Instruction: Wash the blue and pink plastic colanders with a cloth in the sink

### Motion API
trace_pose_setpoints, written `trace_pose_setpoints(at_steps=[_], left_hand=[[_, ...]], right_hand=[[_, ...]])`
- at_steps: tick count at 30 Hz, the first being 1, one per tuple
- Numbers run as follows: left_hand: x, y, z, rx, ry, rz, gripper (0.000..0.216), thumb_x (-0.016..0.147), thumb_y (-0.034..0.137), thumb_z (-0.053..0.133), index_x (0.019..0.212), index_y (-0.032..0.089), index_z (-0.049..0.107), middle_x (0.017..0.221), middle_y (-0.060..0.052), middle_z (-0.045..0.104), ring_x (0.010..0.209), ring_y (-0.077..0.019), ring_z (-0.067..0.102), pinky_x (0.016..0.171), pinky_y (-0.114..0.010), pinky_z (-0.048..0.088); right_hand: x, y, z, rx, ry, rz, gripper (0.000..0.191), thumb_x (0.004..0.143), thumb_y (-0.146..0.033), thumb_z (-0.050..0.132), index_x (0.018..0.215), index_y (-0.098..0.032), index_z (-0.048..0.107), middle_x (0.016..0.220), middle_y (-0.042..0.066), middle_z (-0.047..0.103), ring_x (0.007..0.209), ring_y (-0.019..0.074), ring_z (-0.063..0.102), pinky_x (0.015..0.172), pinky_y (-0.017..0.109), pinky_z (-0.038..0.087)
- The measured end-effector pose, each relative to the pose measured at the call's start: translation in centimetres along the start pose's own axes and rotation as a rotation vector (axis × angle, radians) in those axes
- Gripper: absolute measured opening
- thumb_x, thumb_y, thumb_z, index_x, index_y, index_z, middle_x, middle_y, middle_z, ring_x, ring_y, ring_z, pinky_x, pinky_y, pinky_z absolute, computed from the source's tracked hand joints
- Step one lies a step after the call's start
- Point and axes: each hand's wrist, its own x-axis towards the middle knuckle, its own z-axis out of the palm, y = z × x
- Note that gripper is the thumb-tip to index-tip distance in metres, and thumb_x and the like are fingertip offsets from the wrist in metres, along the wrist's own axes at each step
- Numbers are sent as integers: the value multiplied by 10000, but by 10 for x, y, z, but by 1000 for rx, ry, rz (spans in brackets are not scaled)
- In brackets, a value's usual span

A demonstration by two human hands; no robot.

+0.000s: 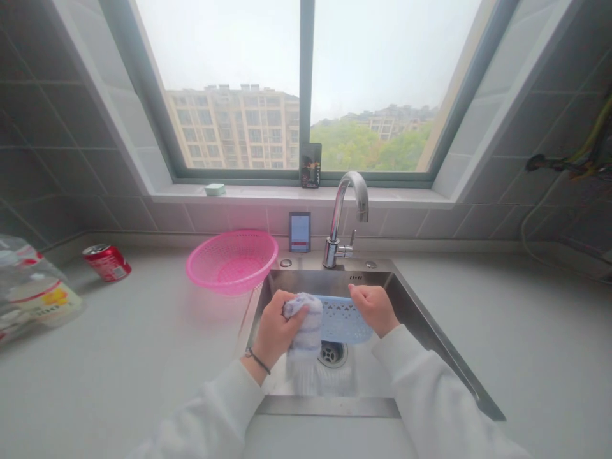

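Note:
Over the steel sink (329, 407), both my hands are at a light blue plastic basket (342, 322) with a pattern of cut-out holes. My left hand (280, 322) is closed on a white cloth (306, 322) with bluish-grey stripes, which covers the basket's left end. The cloth hangs down below my fingers. At the basket's right end my right hand (375, 307) is closed on its rim, with the thumb on top. Below the basket the round drain (332, 354) shows at the sink's bottom.
A chrome faucet (337, 217) rises behind the sink. Left of the sink stands a pink colander (234, 261), with a red can (107, 262) and a clear bottle (38, 293) farther left. A small screen (299, 232) leans against the back wall.

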Motion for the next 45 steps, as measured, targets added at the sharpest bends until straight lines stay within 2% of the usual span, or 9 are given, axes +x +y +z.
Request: trace_pose_setpoints(at_steps=[6,8,15,22,26,32,38,41,45], left_hand=[[16,-13,-13,28,181,-113,267,808,431,655,874,182,586,773,-5,615,740,-180,590,705,-314,475],[14,-11,-10,-6,177,-118,276,815,439,651,879,181,576,763,0,607,730,-175,586,699,-312,474],[-4,3,4,-93,-7,-43,269,808,438,671,866,192,582,769,1,616,702,-165,576,665,-296,467],[14,-11,-11,-82,120,-164,263,793,422,653,877,185,577,777,2,606,750,-174,591,715,-307,491],[17,-17,-11,-117,197,-216,307,788,447,641,916,178,563,790,2,585,750,-167,575,704,-298,481],[3,-4,-1,-139,85,-136,290,806,439,659,903,188,550,773,15,575,719,-153,564,691,-277,468],[-12,6,12,-140,-128,-61,259,765,377,700,902,194,578,808,9,621,722,-148,574,675,-258,462],[-10,5,11,-132,-97,-79,249,770,367,687,921,193,592,824,-2,634,750,-161,592,711,-274,480],[-2,-1,5,-164,-44,-154,386,784,325,653,1141,186,605,1030,-59,667,898,-194,625,836,-322,494]], right_hand=[[-2,21,-27,179,194,155,501,871,-545,410,517,-235,237,477,-34,254,471,103,259,485,285,190],[-3,17,-23,157,187,134,505,874,-550,400,517,-235,231,480,-33,253,473,102,260,486,285,187],[1,-1,4,-6,-8,-6,489,867,-523,360,507,-221,223,501,-24,234,490,99,260,508,296,157],[-3,20,-26,251,167,146,499,861,-531,444,520,-240,224,475,-43,229,465,97,233,460,279,168],[-3,24,-26,325,183,198,500,857,-546,458,525,-242,239,468,-47,239,461,97,238,452,274,179],[0,10,-6,128,91,92,492,859,-545,378,516,-234,212,495,-31,227,479,100,250,485,286,171],[-3,-2,15,-39,-64,-3,499,869,-530,351,498,-216,234,494,-24,243,492,104,266,517,296,149],[-3,-4,17,-32,-40,6,497,870,-527,342,501,-216,223,496,-22,242,491,104,266,519,296,150],[-1,-2,8,57,11,31,490,865,-530,346,515,-226,187,508,-26,211,486,98,236,509,292,160]])
